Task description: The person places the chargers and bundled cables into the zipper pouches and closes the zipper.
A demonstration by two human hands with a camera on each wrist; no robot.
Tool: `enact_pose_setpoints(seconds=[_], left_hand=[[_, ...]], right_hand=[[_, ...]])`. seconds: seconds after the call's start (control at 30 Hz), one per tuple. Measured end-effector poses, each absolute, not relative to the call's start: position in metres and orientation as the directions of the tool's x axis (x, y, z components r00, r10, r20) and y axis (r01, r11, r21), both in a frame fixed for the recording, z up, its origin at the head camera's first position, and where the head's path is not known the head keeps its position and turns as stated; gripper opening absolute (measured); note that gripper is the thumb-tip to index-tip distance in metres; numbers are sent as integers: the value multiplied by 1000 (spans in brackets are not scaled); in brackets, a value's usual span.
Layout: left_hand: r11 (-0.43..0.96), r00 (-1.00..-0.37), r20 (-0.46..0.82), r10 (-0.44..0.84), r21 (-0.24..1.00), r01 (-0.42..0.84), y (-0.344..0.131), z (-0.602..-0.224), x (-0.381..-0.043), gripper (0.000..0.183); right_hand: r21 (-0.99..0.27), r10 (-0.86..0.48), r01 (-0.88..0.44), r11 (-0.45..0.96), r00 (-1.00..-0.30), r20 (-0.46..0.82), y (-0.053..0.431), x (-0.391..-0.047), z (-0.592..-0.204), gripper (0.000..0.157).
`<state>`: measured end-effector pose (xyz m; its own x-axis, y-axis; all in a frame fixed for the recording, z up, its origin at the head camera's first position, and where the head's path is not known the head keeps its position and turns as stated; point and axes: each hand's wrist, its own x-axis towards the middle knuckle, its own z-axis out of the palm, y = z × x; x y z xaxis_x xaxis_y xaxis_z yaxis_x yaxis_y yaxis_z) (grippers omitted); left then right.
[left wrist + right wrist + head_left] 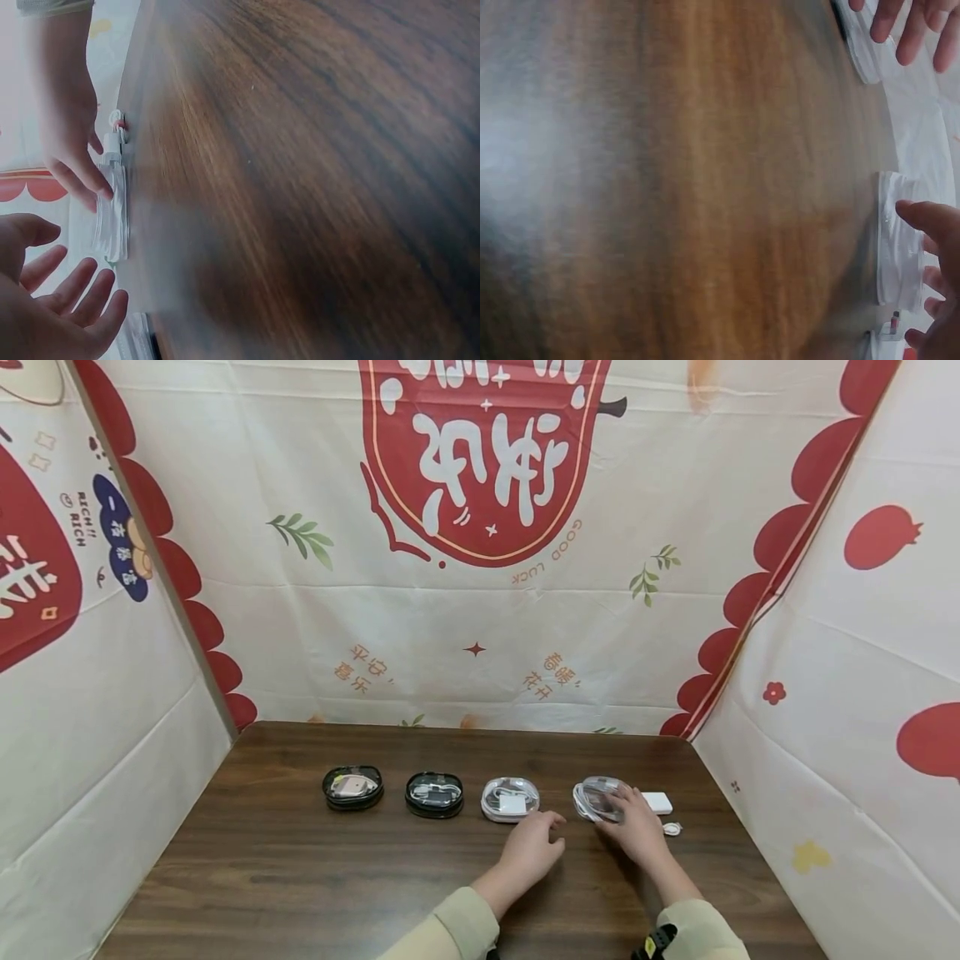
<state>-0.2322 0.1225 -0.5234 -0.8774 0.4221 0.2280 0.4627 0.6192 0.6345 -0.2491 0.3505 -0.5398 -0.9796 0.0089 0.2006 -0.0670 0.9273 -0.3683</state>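
Observation:
My right hand [633, 822] is at the right end of a clear oval case [588, 797] with a white cable in it. Its thumb lies along the near side, with the other fingers over the lid and far side. The left wrist view shows this case [116, 217] edge-on between the fingers. Holding nothing, my left hand [531, 847] hovers with loosely bent, spread fingers just in front of a second clear case [510, 800], which has a white block and cable inside.
Two dark-rimmed cases, one [352, 787] at left and another [434, 795] beside it, continue the row on the brown wooden table [337, 877]. A white block [657, 802] and small coiled white cable [672, 829] lie right of my right hand. Printed cloth walls surround the back and sides.

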Motion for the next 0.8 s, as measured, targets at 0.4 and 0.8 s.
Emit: enact_pose_setpoints(seconds=[0.4,0.8], left_hand=[[598,-894,191,406,684,418,120,-523,-231,21],[569,-901,214,376,714,408,116,-532,-233,22]], right_hand=[[-421,29,-121,899,-943,332,346,-238,-548,32],[-421,-59,-197,886,-946,319,337,-218,-549,28]])
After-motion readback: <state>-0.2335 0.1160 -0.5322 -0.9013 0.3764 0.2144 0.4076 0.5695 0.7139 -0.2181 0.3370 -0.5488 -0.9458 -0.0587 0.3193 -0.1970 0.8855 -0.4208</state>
